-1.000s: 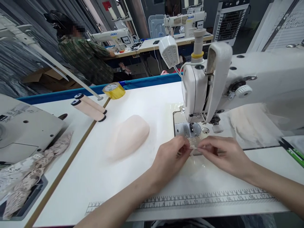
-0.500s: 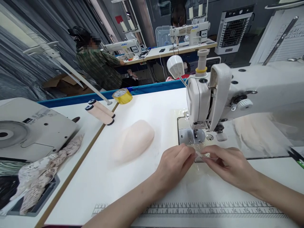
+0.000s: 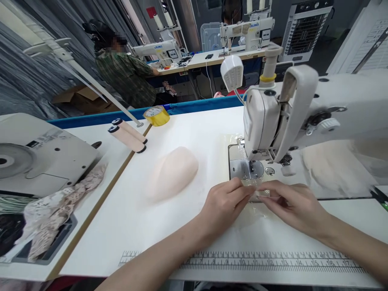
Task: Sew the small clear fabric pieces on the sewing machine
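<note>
My left hand (image 3: 223,206) and my right hand (image 3: 292,205) meet on the white table just in front of the sewing machine's needle plate (image 3: 247,169). Both pinch a small clear plastic strip (image 3: 255,193) between thumb and fingers, fingertips nearly touching. The white sewing machine (image 3: 291,109) stands right behind the hands, its needle above the plate. A pale pink padded cup (image 3: 172,171) lies on the table to the left of my left hand, untouched.
Two pink thread cones (image 3: 129,135) and a yellow tape roll (image 3: 156,115) lie at the far left of the table. A second machine and lace fabric (image 3: 57,210) sit on the left table. A printed ruler (image 3: 242,260) runs along the near edge. Another person (image 3: 125,76) works behind.
My hands have stayed together on the clear strip, shifting slightly towards the needle plate. The view has swung a little to the left and down.
</note>
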Action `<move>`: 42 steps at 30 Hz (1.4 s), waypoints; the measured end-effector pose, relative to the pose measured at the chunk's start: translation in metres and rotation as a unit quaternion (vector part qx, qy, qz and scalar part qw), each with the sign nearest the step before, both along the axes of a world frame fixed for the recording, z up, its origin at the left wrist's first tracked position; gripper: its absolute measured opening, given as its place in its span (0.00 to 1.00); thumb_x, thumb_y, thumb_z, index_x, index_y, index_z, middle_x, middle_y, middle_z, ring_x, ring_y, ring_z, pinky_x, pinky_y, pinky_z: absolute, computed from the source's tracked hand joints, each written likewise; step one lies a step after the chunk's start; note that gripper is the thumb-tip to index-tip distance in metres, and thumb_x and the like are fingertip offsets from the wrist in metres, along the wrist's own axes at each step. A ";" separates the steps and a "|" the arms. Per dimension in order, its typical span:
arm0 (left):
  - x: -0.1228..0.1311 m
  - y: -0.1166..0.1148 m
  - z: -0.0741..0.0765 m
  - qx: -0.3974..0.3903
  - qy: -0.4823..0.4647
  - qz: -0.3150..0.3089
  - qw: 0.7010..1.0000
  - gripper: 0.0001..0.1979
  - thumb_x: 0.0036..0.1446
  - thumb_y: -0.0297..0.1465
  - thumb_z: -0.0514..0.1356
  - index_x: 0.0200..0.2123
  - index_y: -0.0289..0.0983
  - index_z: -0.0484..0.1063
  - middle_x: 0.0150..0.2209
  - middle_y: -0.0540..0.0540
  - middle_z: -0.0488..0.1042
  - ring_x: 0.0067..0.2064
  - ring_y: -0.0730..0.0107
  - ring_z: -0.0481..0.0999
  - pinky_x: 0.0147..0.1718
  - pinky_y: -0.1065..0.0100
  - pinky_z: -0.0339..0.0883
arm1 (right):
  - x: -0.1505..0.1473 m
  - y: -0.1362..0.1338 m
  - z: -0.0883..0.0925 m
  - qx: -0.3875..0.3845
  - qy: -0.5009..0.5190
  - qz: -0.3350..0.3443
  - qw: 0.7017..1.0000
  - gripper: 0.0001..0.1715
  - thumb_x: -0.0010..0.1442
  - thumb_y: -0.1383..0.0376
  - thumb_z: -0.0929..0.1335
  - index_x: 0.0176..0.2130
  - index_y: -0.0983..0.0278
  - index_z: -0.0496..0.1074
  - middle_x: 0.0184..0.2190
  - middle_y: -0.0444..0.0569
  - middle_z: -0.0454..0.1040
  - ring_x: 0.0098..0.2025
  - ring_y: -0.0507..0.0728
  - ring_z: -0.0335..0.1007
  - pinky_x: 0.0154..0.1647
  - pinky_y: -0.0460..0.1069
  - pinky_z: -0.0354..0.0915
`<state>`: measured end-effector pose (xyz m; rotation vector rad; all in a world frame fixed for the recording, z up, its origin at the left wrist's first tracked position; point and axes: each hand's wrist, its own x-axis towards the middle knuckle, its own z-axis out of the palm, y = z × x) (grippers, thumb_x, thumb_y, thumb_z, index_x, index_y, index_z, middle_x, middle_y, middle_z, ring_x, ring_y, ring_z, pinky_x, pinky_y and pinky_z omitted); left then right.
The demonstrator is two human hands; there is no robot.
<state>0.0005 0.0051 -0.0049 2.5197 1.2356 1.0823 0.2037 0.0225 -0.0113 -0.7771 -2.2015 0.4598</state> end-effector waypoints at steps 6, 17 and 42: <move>0.000 0.000 -0.001 0.021 -0.030 -0.009 0.999 0.06 0.61 0.26 0.56 0.41 0.35 0.72 0.28 0.50 0.72 0.28 0.78 0.72 0.25 0.75 0.68 | 0.000 0.000 0.001 0.024 -0.006 0.010 1.000 0.08 0.66 0.69 0.62 0.46 0.63 0.66 0.22 0.38 0.68 0.19 0.47 0.60 0.20 0.44 0.58; 0.000 0.000 0.001 0.037 -0.012 -0.009 0.999 0.07 0.61 0.25 0.57 0.43 0.35 0.71 0.28 0.50 0.72 0.28 0.78 0.72 0.26 0.76 0.67 | 0.000 0.000 0.004 0.010 -0.034 0.014 0.999 0.13 0.65 0.72 0.61 0.49 0.63 0.64 0.24 0.39 0.71 0.18 0.47 0.60 0.20 0.44 0.56; 0.004 -0.005 0.004 0.072 -0.012 -0.025 0.997 0.03 0.59 0.24 0.58 0.37 0.34 0.72 0.26 0.51 0.71 0.26 0.79 0.69 0.24 0.77 0.64 | 0.012 -0.007 0.013 0.317 -0.109 0.057 0.940 0.11 0.62 0.77 0.62 0.44 0.72 0.69 0.24 0.47 0.70 0.24 0.52 0.63 0.22 0.49 0.56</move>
